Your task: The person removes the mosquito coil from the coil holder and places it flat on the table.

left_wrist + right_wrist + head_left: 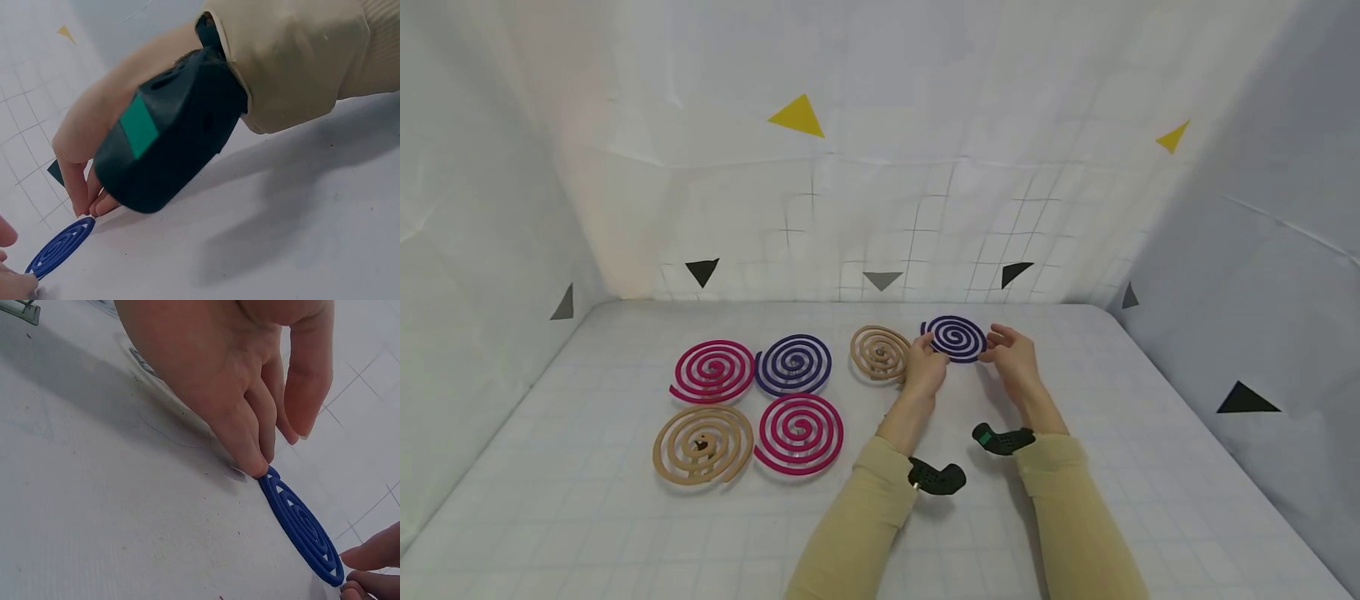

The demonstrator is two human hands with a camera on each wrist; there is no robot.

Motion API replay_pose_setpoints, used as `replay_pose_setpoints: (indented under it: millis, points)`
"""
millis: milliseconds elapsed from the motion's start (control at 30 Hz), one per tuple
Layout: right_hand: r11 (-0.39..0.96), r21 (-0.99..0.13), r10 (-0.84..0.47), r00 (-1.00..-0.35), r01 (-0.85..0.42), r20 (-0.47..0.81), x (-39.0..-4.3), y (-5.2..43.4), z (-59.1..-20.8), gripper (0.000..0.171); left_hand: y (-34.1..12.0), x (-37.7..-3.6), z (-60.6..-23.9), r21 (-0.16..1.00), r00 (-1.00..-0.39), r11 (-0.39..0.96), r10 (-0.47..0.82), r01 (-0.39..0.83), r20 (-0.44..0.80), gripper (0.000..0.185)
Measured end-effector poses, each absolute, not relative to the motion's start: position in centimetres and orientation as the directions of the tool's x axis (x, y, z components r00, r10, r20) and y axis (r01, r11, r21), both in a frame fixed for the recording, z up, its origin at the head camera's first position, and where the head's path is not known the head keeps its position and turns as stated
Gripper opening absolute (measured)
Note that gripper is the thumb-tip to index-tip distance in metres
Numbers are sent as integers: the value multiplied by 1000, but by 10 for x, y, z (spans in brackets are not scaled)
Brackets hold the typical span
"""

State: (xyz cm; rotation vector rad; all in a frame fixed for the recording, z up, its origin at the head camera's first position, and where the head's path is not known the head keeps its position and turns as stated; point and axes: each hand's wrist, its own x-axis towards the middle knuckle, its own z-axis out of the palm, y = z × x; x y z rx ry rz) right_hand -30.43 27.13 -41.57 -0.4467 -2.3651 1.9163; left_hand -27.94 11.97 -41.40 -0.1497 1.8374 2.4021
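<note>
A dark blue mosquito coil [953,339] lies between my two hands at the right back of the table. My left hand [926,369] pinches its left rim near the loose outer end, seen close in the right wrist view, where this left hand [212,381] fills the top. On the opposite side my right hand [1017,360] grips the right rim; fingers of this right hand [375,569] show above and below the edge. In the left wrist view the blue coil [61,249] is tilted edge-on, close over the table. A tan coil [868,332] stands just left of my left hand, partly covered by it.
To the left are a red coil [688,367], another blue coil [767,360], a tan coil [662,433] and a second red coil [827,433], set close together. White sheeting [880,208] rises behind the table. Each wrist carries a black camera [936,477].
</note>
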Motion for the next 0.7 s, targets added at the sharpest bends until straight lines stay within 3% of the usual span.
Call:
replay_pose_setpoints:
  millis: [700]
  points:
    - [189,-964,290,-948,189,-129,-301,269,-414,66,120,-278,-413,958,-990,-247,30,-144,-141,57]
